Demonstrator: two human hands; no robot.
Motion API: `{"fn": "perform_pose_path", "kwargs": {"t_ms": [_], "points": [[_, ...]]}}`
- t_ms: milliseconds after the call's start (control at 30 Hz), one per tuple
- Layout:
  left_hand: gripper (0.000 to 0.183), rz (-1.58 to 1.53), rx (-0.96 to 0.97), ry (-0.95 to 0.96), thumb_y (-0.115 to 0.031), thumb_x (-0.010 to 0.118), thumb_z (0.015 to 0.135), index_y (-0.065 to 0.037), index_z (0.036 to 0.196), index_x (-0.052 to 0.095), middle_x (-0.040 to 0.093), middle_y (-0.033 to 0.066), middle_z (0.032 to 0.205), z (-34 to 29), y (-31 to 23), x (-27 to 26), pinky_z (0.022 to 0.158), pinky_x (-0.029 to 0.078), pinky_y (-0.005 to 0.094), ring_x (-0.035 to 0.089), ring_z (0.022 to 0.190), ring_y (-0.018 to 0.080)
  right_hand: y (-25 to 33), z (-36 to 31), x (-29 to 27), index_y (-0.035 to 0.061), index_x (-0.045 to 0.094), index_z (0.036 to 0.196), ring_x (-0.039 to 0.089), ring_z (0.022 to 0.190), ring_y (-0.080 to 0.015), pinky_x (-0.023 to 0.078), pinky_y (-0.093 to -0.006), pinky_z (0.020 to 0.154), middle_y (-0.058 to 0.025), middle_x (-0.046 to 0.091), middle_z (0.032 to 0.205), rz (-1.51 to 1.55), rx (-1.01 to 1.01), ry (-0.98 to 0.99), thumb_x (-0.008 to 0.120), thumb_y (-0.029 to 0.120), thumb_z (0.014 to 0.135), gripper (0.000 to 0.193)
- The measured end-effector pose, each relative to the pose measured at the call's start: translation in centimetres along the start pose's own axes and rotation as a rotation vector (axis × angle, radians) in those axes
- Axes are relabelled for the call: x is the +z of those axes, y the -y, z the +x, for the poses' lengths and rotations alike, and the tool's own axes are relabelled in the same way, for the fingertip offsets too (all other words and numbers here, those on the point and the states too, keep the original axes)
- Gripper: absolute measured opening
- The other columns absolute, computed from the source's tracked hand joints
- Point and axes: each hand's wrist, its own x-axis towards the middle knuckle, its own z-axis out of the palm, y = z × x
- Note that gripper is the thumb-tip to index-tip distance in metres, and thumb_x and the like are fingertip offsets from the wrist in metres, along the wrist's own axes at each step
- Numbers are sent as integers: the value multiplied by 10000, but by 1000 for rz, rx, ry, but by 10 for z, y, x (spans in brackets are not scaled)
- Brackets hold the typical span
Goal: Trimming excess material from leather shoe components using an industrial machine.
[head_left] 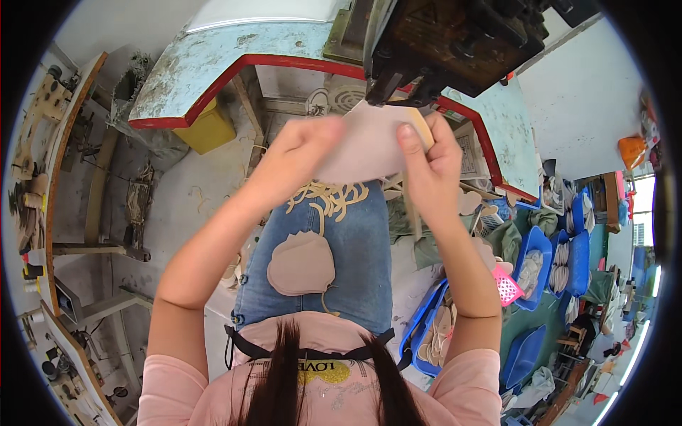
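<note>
a: both hands up at the dark machine head [455, 42], left hand [302, 153] and right hand [426, 160] pinching the beige fabric piece [362, 145] by its edges.

b: fingertips sit close under it, a nip looks possible.

a: another beige piece [300, 264] rests on the lap. blue bins [533, 245] at the right hold stacked pale pieces.

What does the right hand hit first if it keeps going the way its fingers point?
Likely the dark machine head: the right hand, holding the beige fabric piece, points up at its lower edge just above. Depth is unclear, so the gap is uncertain.
</note>
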Motion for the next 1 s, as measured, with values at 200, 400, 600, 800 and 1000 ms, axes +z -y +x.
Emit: {"fn": "perform_pose_path", "kwargs": {"t_ms": [200, 400, 600, 800, 1000], "points": [[198, 21, -232, 140, -148, 622, 749, 36, 818, 614, 614, 61, 698, 19, -30, -7, 491, 439, 202, 542, 541, 63, -25, 6, -6, -11, 475, 1079, 473, 928, -102, 383, -257, 799, -54, 528, 1017, 187, 75, 439, 577, 157, 783, 356], [210, -90, -296, 78, -154, 621, 753, 22, 867, 600, 614, 60, 732, 9, -26, -6, 517, 449, 202, 557, 579, 67, -60, -6, -51, -4, 554, 947, 546, 799, -103, 430, -251, 745, -35, 592, 867, 254, 349, 658, 651, 74, 671, 303], [211, -297, -198, 19, -123, 596, 770, 5, 936, 571, 611, 52, 812, -2, -8, 7, 618, 456, 210, 566, 687, 73, -25, 13, -86, 15, 553, 867, 559, 642, -86, 450, -211, 591, -37, 597, 766, 344, 326, 267, 639, 100, 689, 215], [201, -364, -200, -128, -96, 585, 771, 3, 945, 563, 606, 43, 812, -14, -8, 9, 630, 450, 221, 559, 702, 74, 10, 47, -74, 1, 559, 793, 555, 594, -83, 443, -206, 548, -50, 598, 702, 180, 233, 229, 655, 120, 685, 187], [194, -342, -250, -54, -87, 578, 774, -14, 953, 561, 605, 46, 830, -29, 3, 11, 616, 464, 205, 569, 729, 85, 21, 74, -62, 8, 583, 781, 522, 567, -54, 417, -179, 526, -10, 576, 669, 140, 33, 225, 635, 89, 685, 136]]}}
